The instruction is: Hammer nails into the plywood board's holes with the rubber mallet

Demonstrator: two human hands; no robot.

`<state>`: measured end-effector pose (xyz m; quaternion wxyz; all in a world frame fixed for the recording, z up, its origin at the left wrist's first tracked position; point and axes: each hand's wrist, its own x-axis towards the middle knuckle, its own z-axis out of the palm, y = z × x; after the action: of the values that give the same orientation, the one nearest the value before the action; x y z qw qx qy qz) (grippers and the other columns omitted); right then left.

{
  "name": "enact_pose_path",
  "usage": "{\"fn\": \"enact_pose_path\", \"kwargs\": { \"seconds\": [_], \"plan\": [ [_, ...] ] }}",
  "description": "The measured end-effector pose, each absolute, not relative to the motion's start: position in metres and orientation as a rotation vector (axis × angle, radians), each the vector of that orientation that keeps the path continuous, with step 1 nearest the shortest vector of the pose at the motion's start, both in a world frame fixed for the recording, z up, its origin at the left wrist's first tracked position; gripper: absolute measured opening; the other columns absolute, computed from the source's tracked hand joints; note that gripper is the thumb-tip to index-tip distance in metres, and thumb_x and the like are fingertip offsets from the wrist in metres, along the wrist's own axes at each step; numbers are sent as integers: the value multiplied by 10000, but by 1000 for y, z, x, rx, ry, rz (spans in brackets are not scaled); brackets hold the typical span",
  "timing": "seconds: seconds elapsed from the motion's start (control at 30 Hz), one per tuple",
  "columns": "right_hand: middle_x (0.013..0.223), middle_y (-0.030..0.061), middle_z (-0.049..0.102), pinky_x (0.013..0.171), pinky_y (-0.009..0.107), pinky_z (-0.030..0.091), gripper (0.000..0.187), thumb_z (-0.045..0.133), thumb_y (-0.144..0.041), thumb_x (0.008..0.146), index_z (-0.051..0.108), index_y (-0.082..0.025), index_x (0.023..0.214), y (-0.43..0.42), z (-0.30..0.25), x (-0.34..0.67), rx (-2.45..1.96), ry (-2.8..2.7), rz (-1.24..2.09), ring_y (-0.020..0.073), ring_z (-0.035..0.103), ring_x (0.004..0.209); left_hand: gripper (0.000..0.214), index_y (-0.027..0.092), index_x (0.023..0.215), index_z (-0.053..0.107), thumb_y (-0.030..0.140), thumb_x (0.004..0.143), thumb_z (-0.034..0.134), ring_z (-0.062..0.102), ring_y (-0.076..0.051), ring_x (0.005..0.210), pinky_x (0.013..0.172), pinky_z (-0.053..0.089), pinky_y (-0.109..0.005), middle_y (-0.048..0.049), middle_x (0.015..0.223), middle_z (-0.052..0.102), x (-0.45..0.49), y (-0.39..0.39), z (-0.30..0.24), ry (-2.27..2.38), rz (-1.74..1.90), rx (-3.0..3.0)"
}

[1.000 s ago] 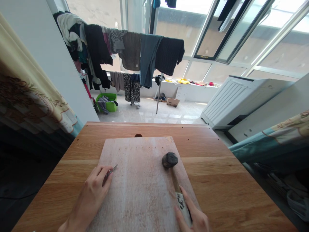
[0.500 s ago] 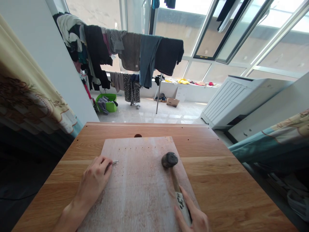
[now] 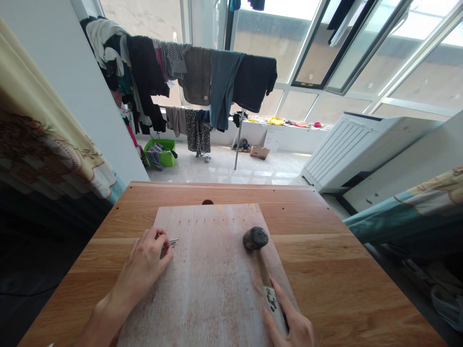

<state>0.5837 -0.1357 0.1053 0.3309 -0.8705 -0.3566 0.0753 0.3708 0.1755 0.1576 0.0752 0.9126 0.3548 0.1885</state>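
A pale worn wooden board (image 3: 213,284) lies on the brown wooden table (image 3: 325,270). My left hand (image 3: 146,262) rests on the board's left side, fingers pinched around thin metal nails (image 3: 172,242) whose tips stick out to the right. My right hand (image 3: 292,325), at the bottom edge of the view, grips the handle of a hammer (image 3: 261,262). The hammer's dark head lies on the board toward its right side. Rows of small holes dot the board near my left hand.
A round hole (image 3: 207,202) sits in the table just past the board. Beyond the table are a rack of hanging clothes (image 3: 202,82), a green basket (image 3: 161,153), a cardboard box (image 3: 259,153) and a white cabinet (image 3: 354,144). Curtains hang at both sides.
My left hand slid a little up and to the left on the board with the nails in it. The hammer and my right hand stayed put.
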Motion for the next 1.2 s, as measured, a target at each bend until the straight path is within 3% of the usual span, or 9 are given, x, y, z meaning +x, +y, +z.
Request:
{"fn": "enact_pose_path", "kwargs": {
  "seconds": [0.33, 0.73, 0.83, 1.03, 1.13, 1.2],
  "plan": [
    [1086, 115, 831, 767, 301, 633, 587, 473, -439, 961, 646, -142, 1436, -138, 99, 583, -2293, -896, 231, 298, 816, 892, 128, 225, 799, 614, 252, 886, 525, 625, -290, 947, 835, 447, -426, -84, 1031, 646, 371, 172, 164, 1001, 614, 2837],
    [1137, 112, 819, 753, 299, 638, 596, 432, -450, 980, 630, -142, 1451, -139, 98, 583, -2308, -888, 253, 286, 815, 891, 123, 217, 690, 595, 190, 796, 538, 635, -256, 906, 810, 435, -391, -57, 967, 650, 371, 175, 172, 885, 435, 2798],
    [1142, 121, 817, 762, 316, 637, 585, 443, -441, 976, 641, -141, 1438, -138, 101, 582, -2302, -883, 249, 297, 816, 889, 125, 228, 734, 595, 206, 836, 527, 644, -230, 880, 803, 463, -350, -34, 910, 661, 364, 175, 175, 745, 438, 2712],
    [1206, 105, 798, 798, 306, 631, 573, 474, -437, 961, 646, -167, 1436, -137, 107, 583, -2270, -895, 244, 297, 806, 971, 145, 234, 739, 575, 223, 869, 512, 607, -162, 630, 612, 458, -265, 26, 692, 624, 354, 171, 173, 740, 344, 2524],
    [1193, 102, 803, 809, 306, 634, 573, 476, -431, 958, 648, -164, 1434, -136, 110, 583, -2266, -898, 256, 297, 805, 972, 138, 232, 741, 579, 205, 861, 517, 611, -150, 616, 601, 467, -250, 31, 687, 629, 351, 168, 167, 761, 320, 2484],
    [1157, 97, 815, 814, 308, 635, 558, 489, -426, 951, 663, -172, 1417, -136, 111, 583, -2257, -899, 257, 296, 809, 954, 118, 232, 867, 643, 224, 885, 527, 640, -150, 661, 638, 498, -244, 23, 745, 662, 348, 167, 163, 750, 376, 2451]
  ]
}}
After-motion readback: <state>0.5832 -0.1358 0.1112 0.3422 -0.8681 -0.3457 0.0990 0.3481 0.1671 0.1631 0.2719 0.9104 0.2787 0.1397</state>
